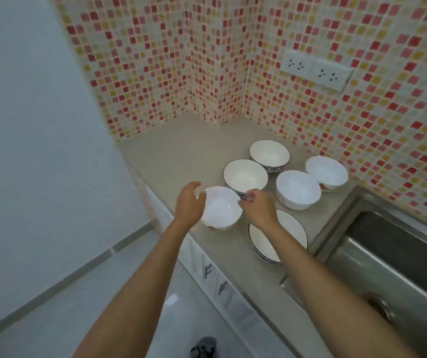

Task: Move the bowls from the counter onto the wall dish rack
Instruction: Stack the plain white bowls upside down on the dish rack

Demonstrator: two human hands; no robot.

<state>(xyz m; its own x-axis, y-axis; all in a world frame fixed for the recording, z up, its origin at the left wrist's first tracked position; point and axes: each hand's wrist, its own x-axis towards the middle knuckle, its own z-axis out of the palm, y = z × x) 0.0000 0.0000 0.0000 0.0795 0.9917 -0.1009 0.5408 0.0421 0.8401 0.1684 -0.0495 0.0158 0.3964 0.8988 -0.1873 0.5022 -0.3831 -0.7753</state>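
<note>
Head view. Beige counter [181,156] meets mosaic-tiled walls; a steel sink [387,254] serves as landmark. Six bowls stand left of the sink. The near-left bowl [220,208], farthest from the sink at the counter edge, sits between both hands. Left hand [189,202] cups its outer wall, fingers spread and curved along the rim. Right hand [258,206] pinches the sink-side rim with closed fingertips. The remaining five bowls [297,188] lie untouched nearer the sink.

Six bowls [245,175] sit on the counter [181,151] left of the sink [398,254], two of them nearest its far corner.
</note>
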